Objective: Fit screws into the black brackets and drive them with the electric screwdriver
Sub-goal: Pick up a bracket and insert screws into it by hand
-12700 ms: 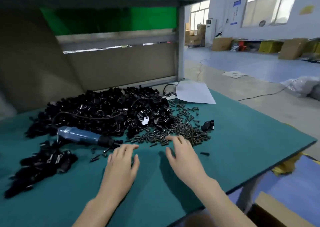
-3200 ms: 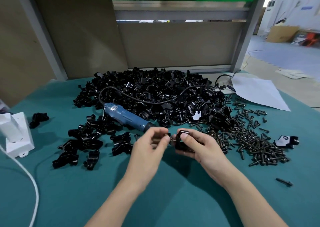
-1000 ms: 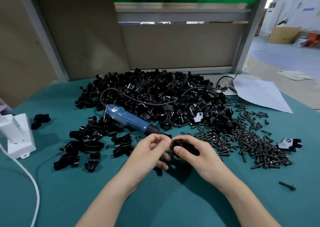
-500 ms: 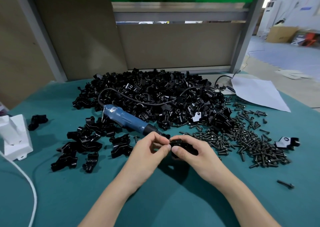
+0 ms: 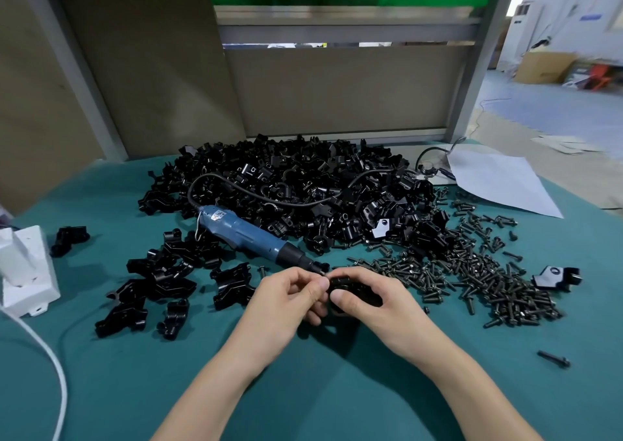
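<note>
Your right hand (image 5: 374, 300) clamps a black bracket (image 5: 350, 289), your left hand (image 5: 286, 300) pinches at its edge, and the blue screwdriver (image 5: 251, 236) label on the bench (image 5: 303, 390) is unreadable.

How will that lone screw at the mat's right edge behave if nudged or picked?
The lone screw is a slim cylinder with a wider head, so it would probably roll in an arc rather than straight. The green mat looks soft, likely damping any roll. It is small and lies flat, so it probably needs a fingertip pinch.
</note>
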The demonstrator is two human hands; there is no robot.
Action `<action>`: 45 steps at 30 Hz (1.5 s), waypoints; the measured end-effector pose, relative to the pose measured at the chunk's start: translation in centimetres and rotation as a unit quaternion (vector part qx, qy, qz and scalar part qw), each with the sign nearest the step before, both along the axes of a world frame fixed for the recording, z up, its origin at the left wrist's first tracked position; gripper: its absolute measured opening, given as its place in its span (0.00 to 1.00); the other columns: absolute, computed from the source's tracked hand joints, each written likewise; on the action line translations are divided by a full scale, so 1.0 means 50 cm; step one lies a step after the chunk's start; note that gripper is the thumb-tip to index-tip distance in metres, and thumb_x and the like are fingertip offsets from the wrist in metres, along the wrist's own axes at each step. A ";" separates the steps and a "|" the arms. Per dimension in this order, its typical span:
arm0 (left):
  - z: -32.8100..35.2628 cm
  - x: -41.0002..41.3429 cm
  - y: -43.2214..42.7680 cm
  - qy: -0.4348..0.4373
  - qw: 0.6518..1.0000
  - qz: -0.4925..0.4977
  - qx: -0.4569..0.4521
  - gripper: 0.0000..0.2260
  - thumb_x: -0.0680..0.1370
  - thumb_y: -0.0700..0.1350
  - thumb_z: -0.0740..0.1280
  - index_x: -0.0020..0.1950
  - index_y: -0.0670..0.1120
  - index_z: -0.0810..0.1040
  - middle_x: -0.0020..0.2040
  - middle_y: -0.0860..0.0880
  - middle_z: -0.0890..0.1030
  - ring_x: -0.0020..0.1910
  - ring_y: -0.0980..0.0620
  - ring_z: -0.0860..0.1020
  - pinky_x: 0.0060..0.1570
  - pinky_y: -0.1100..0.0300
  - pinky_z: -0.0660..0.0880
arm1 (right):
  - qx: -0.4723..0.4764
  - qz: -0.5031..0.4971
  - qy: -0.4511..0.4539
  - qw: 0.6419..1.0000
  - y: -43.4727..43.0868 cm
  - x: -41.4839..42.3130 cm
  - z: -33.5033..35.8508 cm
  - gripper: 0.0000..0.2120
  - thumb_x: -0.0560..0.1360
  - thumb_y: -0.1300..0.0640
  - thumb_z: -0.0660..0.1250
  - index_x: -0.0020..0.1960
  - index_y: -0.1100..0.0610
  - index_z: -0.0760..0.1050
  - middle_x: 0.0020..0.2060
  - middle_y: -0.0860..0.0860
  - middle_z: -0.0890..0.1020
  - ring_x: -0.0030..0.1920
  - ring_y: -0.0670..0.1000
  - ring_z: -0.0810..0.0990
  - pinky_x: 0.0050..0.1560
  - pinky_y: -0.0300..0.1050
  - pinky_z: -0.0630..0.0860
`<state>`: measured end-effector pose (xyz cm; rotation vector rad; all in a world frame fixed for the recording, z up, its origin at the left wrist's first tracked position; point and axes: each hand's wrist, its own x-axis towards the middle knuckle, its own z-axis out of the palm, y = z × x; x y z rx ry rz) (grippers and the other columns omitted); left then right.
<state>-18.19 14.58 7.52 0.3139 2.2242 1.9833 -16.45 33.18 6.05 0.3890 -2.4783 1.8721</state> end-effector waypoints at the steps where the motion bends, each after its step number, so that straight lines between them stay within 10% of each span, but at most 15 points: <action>1: -0.002 0.001 0.000 0.016 1.000 0.006 -0.004 0.03 0.80 0.40 0.69 0.49 0.41 0.82 0.36 0.48 0.84 0.34 0.56 0.81 0.37 0.64 0.78 | -0.020 0.004 -0.007 1.000 0.000 0.001 0.003 0.09 0.80 0.52 0.71 0.57 0.40 0.82 0.51 0.45 0.87 0.53 0.47 0.85 0.56 0.42 0.80; 13: -0.012 0.010 0.009 0.204 0.973 0.056 -0.088 0.09 0.82 0.46 0.67 0.57 0.59 0.80 0.54 0.62 0.82 0.57 0.62 0.79 0.54 0.70 0.73 | -0.255 -0.044 -0.060 0.964 0.006 -0.006 0.018 0.10 0.72 0.54 0.77 0.54 0.52 0.86 0.52 0.56 0.87 0.54 0.56 0.87 0.52 0.46 0.84; 18: 0.006 -0.025 0.035 0.197 0.957 0.041 -0.208 0.08 0.83 0.51 0.62 0.60 0.62 0.75 0.53 0.63 0.80 0.56 0.64 0.77 0.55 0.65 0.73 | -0.499 -0.139 -0.043 0.854 0.073 -0.016 0.048 0.13 0.73 0.58 0.71 0.54 0.63 0.85 0.54 0.61 0.86 0.52 0.55 0.87 0.47 0.42 0.84; 27: 0.044 -0.097 0.171 0.363 0.726 -0.142 -0.566 0.16 0.83 0.58 0.59 0.63 0.50 0.76 0.59 0.50 0.78 0.60 0.48 0.73 0.61 0.51 0.68 | -0.679 -0.188 -0.037 0.709 0.125 -0.010 0.054 0.13 0.77 0.56 0.70 0.40 0.60 0.88 0.52 0.59 0.87 0.52 0.54 0.88 0.46 0.41 0.85; 31: 0.018 -0.100 0.207 0.354 0.690 -0.081 -0.626 0.21 0.83 0.60 0.59 0.63 0.44 0.74 0.59 0.47 0.77 0.60 0.45 0.74 0.59 0.51 0.68 | -0.692 -0.183 -0.047 0.697 0.126 -0.011 0.055 0.10 0.74 0.57 0.72 0.41 0.62 0.88 0.52 0.59 0.87 0.50 0.54 0.88 0.45 0.42 0.85; 36: 0.015 -0.106 0.196 0.338 0.753 -0.080 -0.559 0.08 0.85 0.49 0.60 0.61 0.49 0.74 0.58 0.52 0.75 0.59 0.50 0.73 0.58 0.56 0.69 | -0.704 -0.184 -0.049 0.684 0.127 -0.010 0.050 0.11 0.73 0.58 0.74 0.52 0.64 0.84 0.55 0.61 0.86 0.51 0.55 0.88 0.44 0.43 0.85; 41: 0.017 -0.049 0.134 0.213 0.943 0.005 -0.256 0.05 0.83 0.51 0.62 0.53 0.58 0.77 0.44 0.63 0.79 0.43 0.65 0.74 0.42 0.71 0.69 | -0.702 -0.176 -0.051 0.688 0.129 -0.013 0.047 0.09 0.75 0.58 0.73 0.45 0.63 0.87 0.54 0.61 0.86 0.51 0.55 0.88 0.44 0.43 0.85; 45: 0.008 0.000 0.093 0.081 0.994 0.063 -0.041 0.06 0.82 0.44 0.66 0.54 0.54 0.81 0.42 0.57 0.84 0.40 0.62 0.80 0.41 0.70 0.74 | -0.689 -0.172 -0.058 0.702 0.124 -0.015 0.046 0.10 0.75 0.57 0.72 0.40 0.61 0.88 0.53 0.60 0.87 0.51 0.54 0.88 0.45 0.42 0.85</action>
